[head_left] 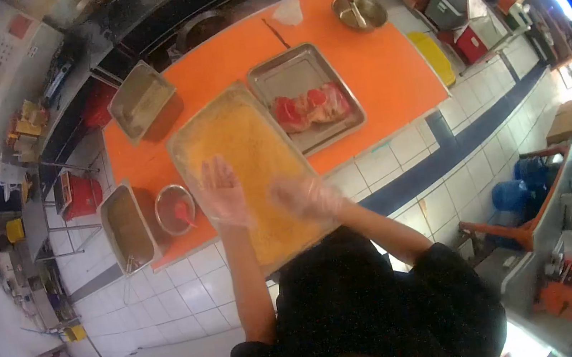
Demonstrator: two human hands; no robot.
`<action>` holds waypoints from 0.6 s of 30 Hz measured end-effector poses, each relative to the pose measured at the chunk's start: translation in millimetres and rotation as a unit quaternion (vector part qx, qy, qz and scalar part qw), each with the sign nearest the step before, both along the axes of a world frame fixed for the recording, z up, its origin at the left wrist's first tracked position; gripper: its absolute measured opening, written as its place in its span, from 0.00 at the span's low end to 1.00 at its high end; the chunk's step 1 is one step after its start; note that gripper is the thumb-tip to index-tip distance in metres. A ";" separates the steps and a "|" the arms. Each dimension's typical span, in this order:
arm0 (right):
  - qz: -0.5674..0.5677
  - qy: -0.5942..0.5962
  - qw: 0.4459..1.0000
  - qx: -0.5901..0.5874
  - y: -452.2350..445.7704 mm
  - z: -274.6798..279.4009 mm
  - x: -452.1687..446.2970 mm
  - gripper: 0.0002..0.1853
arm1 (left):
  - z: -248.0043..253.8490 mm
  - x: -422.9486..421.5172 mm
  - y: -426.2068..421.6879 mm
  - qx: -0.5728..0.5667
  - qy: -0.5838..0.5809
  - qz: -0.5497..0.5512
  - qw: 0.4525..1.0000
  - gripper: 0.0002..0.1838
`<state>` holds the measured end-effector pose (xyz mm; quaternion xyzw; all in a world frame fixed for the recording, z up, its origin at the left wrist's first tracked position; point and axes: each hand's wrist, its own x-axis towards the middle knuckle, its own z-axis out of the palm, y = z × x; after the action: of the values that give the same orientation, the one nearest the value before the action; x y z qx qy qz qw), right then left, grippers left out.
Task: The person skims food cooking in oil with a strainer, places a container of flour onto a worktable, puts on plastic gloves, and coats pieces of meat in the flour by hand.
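A large metal tray (pixel 242 148) filled with yellow-orange, breadcrumb-like powder lies at the near edge of the orange table. Above its left side is my left hand (pixel 224 194), in a clear plastic glove, fingers stretched out and nothing in them. My right hand (pixel 308 196), gloved the same way, hovers over the right part of the powder; motion smears its fingers. Whether either hand touches the powder is unclear. Beside this tray, a second metal tray (pixel 287 77) holds several red and pale pieces that look like raw meat (pixel 313 108).
On the orange table (pixel 390 92) stand a deep metal pan (pixel 142 100), another deep pan (pixel 129 224) with murky contents, a bowl (pixel 174 209) with a red utensil, and a far bowl (pixel 360 13) with a utensil. A plastic bag (pixel 288 12) lies at the back.
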<state>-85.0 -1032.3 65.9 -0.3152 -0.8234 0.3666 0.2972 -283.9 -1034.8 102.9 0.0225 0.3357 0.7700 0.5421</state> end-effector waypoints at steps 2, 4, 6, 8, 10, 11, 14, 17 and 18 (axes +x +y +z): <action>-0.167 -0.092 0.981 -0.038 72.3 -42.3 25.9 0.15 | 13.3 1.8 19.0 -0.063 0.076 0.054 0.994 0.30; -0.103 -0.344 0.929 -0.091 128.9 -9.3 35.0 0.22 | 15.9 -5.8 10.0 -0.078 0.055 0.119 0.988 0.28; -0.103 -0.397 0.912 0.006 157.8 -38.7 29.3 0.25 | -10.9 -16.8 -13.3 -0.081 0.083 0.094 0.989 0.29; -0.111 -0.446 0.881 0.108 190.6 -74.9 18.4 0.28 | -28.4 -19.5 -13.3 -0.078 0.104 0.062 0.990 0.31; -0.107 -0.499 0.846 0.153 213.5 -110.0 9.4 0.30 | -40.2 -9.2 -18.6 -0.121 0.113 0.049 0.985 0.30; -0.042 -0.506 0.855 0.107 218.0 -111.8 13.5 0.29 | -46.6 -4.0 -21.8 -0.127 0.108 0.053 0.985 0.30; -0.027 -0.382 0.901 0.204 225.9 -146.3 34.8 0.24 | -73.6 7.4 -1.6 -0.024 0.101 0.023 0.994 0.26; 0.054 -0.365 0.916 0.159 233.0 -117.6 49.0 0.14 | -93.9 18.1 35.5 -0.009 0.078 -0.091 0.993 0.23; 0.063 -0.368 0.913 0.164 233.6 -119.2 54.5 0.14 | -82.9 35.8 51.2 -0.040 0.125 -0.112 0.985 0.23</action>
<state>-30.5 -798.7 -53.3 -0.3219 -0.9411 0.1030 -0.0032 -248.2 -983.6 20.0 0.1342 0.4272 0.6815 0.5788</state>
